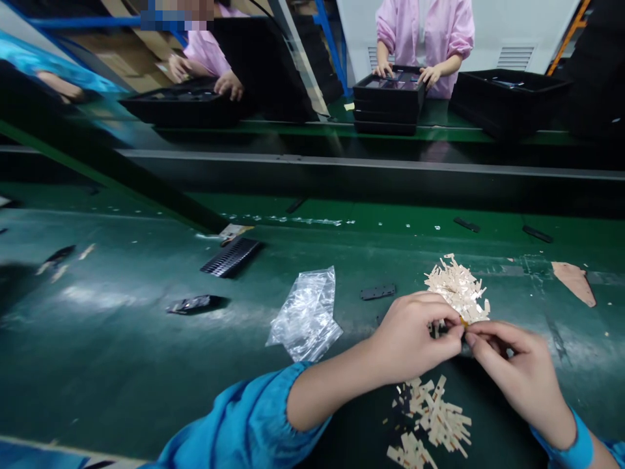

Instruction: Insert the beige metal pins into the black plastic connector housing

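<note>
Two bare hands in blue sleeves meet over a green desk [146,384], their fingertips close together. The thumb and forefinger of the left hand [415,335] pinch a small yellow piece [463,321], mostly covered by the fingers. The fingers of the right hand [522,371] are drawn into a narrow pinch just beside it; whether they grip it too cannot be told.

Right behind the fingertips lies a loose heap of flat, cream-coloured strips [454,286]. Nearer the wearer, below the fingers, is a spread of cream strips with small holes [439,417], with tiny dark bits at its left side.

To the left of the fingers, beyond the left hand, lies a dark, flat, oblong part [378,292], then some crumpled clear plastic bags [307,316]. Well apart, farther left, are a black ribbed strip [230,256] and a glossy black slim part [195,303]. A brown tapered scrap [575,282] lies to the right of the fingers. Far beyond them, a person in pink [424,39] has both hands at a stack of black trays [388,101].
</note>
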Demonstrator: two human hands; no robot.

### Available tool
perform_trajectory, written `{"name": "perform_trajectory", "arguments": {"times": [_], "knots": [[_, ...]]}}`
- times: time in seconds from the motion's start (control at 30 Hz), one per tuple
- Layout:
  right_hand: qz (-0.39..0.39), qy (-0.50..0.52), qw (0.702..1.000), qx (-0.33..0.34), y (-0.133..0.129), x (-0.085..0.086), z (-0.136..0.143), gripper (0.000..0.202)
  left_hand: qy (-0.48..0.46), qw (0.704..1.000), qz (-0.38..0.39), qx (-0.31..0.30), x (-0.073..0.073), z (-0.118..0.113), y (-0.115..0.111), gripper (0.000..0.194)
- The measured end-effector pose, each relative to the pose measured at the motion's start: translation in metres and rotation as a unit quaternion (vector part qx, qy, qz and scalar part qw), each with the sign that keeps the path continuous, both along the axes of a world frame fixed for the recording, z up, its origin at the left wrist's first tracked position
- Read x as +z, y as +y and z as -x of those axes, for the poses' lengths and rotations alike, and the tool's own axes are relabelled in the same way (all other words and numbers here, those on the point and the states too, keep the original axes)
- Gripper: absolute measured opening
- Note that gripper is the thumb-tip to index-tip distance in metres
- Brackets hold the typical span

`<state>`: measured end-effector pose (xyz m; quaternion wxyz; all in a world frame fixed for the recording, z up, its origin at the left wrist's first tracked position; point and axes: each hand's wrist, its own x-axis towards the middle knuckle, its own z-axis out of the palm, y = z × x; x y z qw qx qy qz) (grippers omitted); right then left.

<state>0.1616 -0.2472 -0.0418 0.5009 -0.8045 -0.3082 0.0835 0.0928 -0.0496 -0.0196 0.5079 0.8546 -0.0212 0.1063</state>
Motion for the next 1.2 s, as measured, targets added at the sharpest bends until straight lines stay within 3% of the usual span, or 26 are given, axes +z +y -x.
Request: {"name": "perform_trajectory", "arguments": {"times": [0.17,0.33,0.47,0.6,0.7,0.77,0.83,0.9,0.93,1.03,1.2], "knots": [[0.001,-0.029,0.999,0.017,0.0,0.003,0.003,0.022,-0.085,0.993,-0.078,-0.027,0.0,0.004,-0.004,0.012],[0.016,-0.038,0.999,0.029,-0.002,-0.001,0.005,0.023,-0.082,0.992,-0.091,-0.029,-0.001,0.004,-0.007,0.013],[0.042,0.018,0.999,0.024,-0.002,-0.007,0.001,0.025,-0.049,0.996,-0.055,-0.042,0.002,0.004,-0.004,0.01],[0.136,0.09,0.986,0.02,-0.001,-0.012,-0.01,0.027,-0.02,0.998,0.023,-0.052,0.017,0.002,0.01,0.01],[0.106,0.195,0.974,0.039,0.004,-0.008,-0.012,0.035,0.007,0.994,0.063,-0.091,0.029,0.001,0.02,0.011],[0.018,0.357,0.931,0.069,0.007,-0.003,-0.01,0.039,0.016,0.989,0.07,-0.128,0.034,0.001,0.023,0.011],[-0.059,0.514,0.848,0.117,0.009,0.002,-0.007,0.045,0.016,0.986,0.063,-0.152,0.034,0.001,0.024,0.012],[-0.103,0.596,0.783,0.144,0.009,0.006,-0.005,0.044,0.013,0.986,0.053,-0.155,0.033,0.002,0.023,0.013],[-0.116,0.611,0.769,0.148,0.008,0.007,-0.004,0.041,0.009,0.987,0.052,-0.151,0.032,0.002,0.022,0.013],[-0.143,0.594,0.782,0.123,0.006,0.009,-0.004,0.037,-0.007,0.99,0.067,-0.124,0.027,0.0,0.02,0.011],[-0.184,0.433,0.882,-0.02,0.005,0.004,-0.002,0.037,0.001,0.994,0.104,-0.03,0.013,-0.002,0.013,0.017]]}}
